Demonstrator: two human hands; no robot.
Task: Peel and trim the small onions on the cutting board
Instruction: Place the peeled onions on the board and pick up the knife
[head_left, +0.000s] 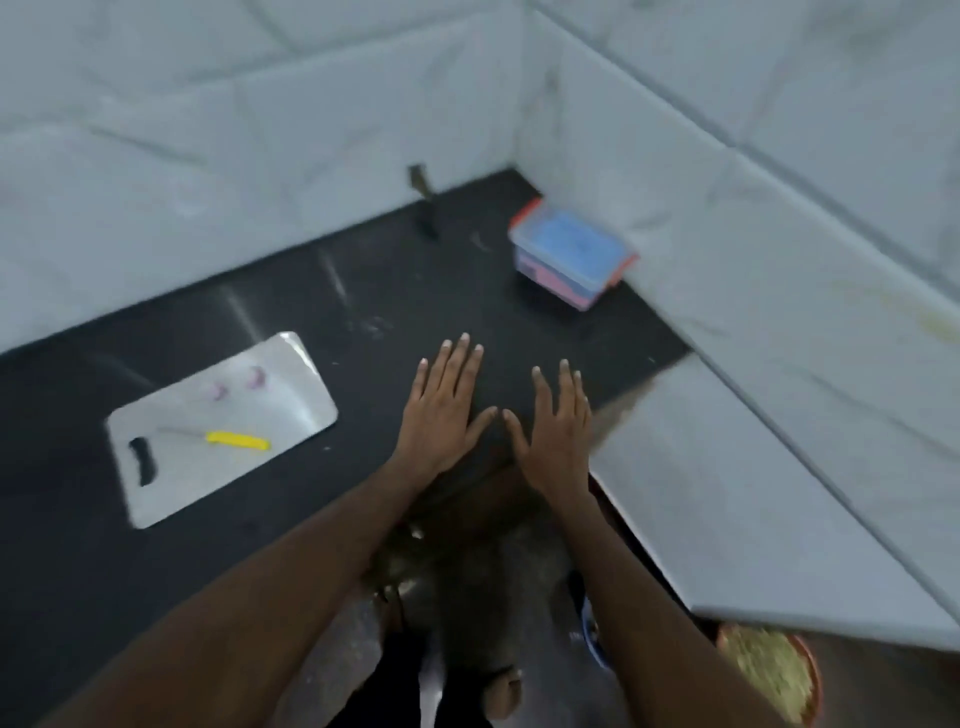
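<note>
My left hand (441, 413) and right hand (556, 431) lie spread, palms down, over the bench (415, 291); the cutting board (218, 431), onions (236, 384) and knife (228, 439) are far to their left.

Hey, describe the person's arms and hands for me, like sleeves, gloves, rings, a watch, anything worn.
Both forearms are bare right down to the frame's lower edge: no sleeves show. The left hand and right hand wear no gloves, and no ring, watch or bracelet can be seen. The fingernails look short and pale, though the picture is slightly blurred.
</note>
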